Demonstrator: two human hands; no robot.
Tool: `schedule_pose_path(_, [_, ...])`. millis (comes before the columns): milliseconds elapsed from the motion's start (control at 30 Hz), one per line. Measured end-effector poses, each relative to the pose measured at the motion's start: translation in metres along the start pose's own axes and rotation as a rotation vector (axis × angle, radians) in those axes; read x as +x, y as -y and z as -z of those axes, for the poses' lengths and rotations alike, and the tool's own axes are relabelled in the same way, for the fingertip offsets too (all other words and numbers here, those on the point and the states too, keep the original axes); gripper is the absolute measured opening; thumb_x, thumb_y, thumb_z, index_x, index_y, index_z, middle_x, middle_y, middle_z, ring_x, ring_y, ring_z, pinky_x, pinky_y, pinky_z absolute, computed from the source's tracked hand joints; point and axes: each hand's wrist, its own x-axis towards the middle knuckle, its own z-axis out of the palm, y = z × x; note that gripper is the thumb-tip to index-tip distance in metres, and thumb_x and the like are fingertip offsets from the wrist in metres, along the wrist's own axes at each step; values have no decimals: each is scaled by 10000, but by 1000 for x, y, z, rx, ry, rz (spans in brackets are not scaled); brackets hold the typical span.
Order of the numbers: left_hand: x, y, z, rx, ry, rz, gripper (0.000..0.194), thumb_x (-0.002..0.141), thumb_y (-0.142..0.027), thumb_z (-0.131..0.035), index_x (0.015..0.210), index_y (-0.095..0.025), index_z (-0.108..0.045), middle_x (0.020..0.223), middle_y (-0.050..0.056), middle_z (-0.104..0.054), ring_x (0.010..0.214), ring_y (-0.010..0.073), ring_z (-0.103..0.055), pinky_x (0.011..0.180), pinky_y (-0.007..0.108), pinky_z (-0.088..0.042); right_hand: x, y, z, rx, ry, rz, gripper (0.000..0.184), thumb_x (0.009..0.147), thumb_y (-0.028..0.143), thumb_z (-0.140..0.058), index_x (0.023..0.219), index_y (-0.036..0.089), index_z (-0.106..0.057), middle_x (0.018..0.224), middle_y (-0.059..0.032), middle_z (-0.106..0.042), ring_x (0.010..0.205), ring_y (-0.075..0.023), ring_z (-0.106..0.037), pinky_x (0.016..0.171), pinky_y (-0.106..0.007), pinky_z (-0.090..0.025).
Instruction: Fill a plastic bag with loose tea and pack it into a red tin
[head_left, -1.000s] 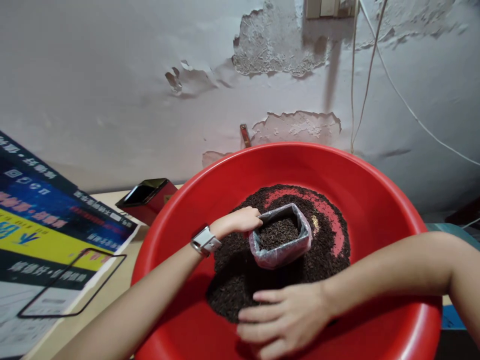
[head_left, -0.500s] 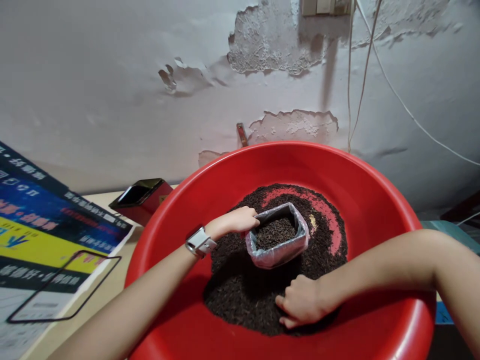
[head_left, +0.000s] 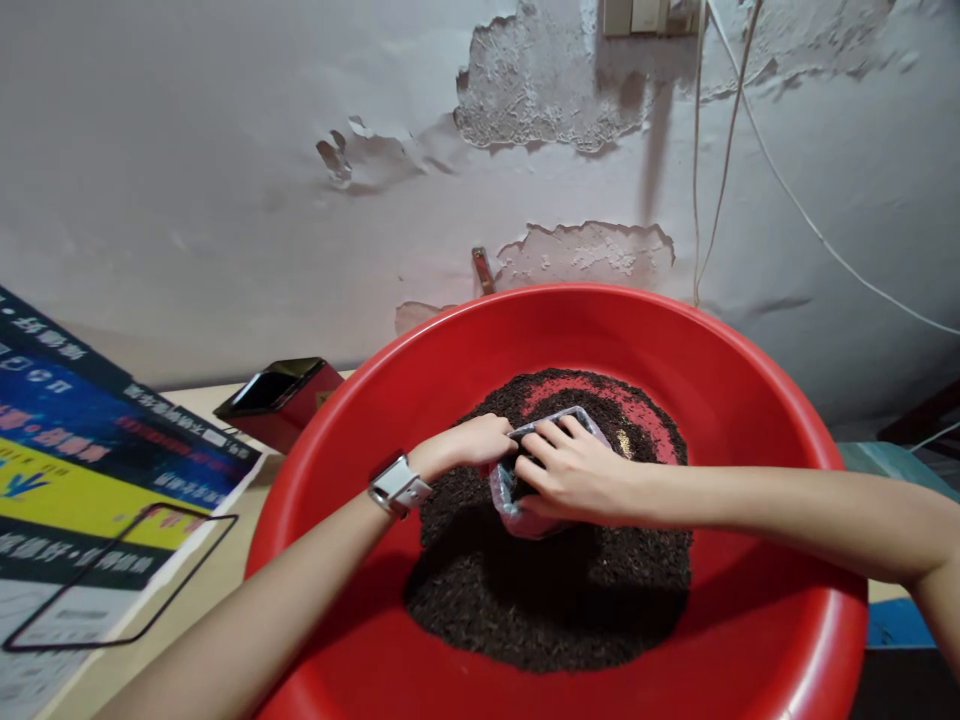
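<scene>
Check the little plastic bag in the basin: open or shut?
Open. The bag has its rim spread, the left hand holds one edge, the right hand covers the mouth.

Right hand [head_left: 574, 480] up from loose tea [head_left: 547, 600], now apparently over bag [head_left: 517, 505].

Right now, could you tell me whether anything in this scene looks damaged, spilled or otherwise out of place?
Yes: the wall behind the red basin is damaged, with paint peeling off in patches down to rough plaster. The dark loose tea stays inside the basin; none appears spilled onto the table.
</scene>
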Motion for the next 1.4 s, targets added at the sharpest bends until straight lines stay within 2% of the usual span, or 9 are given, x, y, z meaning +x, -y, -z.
schedule_pose_path(100, [0,1,0,-19,16,2,272,710,-267,-368,581,-135,-568,572,70,-616,495,134,-513,461,219,-344,-10,20,-1,76,-60,302,255,892,320,-337,907,151,-528,1056,-125,-537,982,-218,-474,805,-384,-356])
schedule_pose_path(200, [-2,0,1,-12,7,-8,248,687,-271,-381,575,-139,-559,551,52,-592,479,127,-492,452,220,-330,-34,53,-14,240,96,505,282,887,364,-336,999,176,-514,1029,-89,-545,847,-172,-517,667,-313,-394])
schedule_pose_path(367, [-3,-1,3,-3,17,-16,235,673,-265,-372,585,-142,-552,578,58,-593,485,129,-484,453,227,-322,-70,69,-55,267,629,273,454,844,431,-419,1243,215,-413,1130,-147,-546,913,-268,-583,620,-386,-469])
schedule_pose_path(700, [-4,-2,4,-8,27,0,234,669,-265,-368,537,-151,-525,527,46,-562,494,135,-489,473,231,-340,-58,67,-57,440,935,60,462,783,406,-500,1145,120,-483,866,-151,-657,742,-280,-652,518,-343,-486])
schedule_pose_path(800, [-4,-2,3,-14,22,-3,227,662,-264,-371,526,-151,-514,521,43,-554,487,134,-480,468,234,-332,-45,70,-41,450,821,92,430,796,439,-471,1094,130,-499,786,-115,-665,672,-261,-652,480,-323,-466])
schedule_pose_path(1000, [-5,-4,4,-31,30,2,226,672,-257,-371,509,-150,-486,503,37,-531,457,117,-457,434,220,-299,-12,46,3,314,271,80,305,866,384,-360,1036,152,-459,803,-63,-628,585,-174,-602,445,-260,-398])
schedule_pose_path(1167, [-5,-5,5,12,3,22,232,695,-267,-373,578,-138,-527,590,67,-586,481,120,-469,438,219,-299,2,0,7,91,133,-51,296,885,351,-331,994,126,-491,840,-92,-603,697,-174,-580,579,-290,-413])
schedule_pose_path(1333, [-5,-6,5,-4,19,31,243,700,-252,-363,605,-131,-552,591,64,-593,492,122,-485,451,214,-316,-5,9,4,72,-52,268,281,860,369,-374,833,141,-538,821,-83,-569,843,-213,-533,715,-345,-393])
schedule_pose_path(1400, [-6,-6,5,-12,19,12,225,684,-248,-371,585,-133,-537,559,50,-568,474,117,-466,436,216,-299,-15,28,3,164,4,458,267,850,381,-403,867,153,-542,813,-61,-564,783,-181,-534,675,-322,-401])
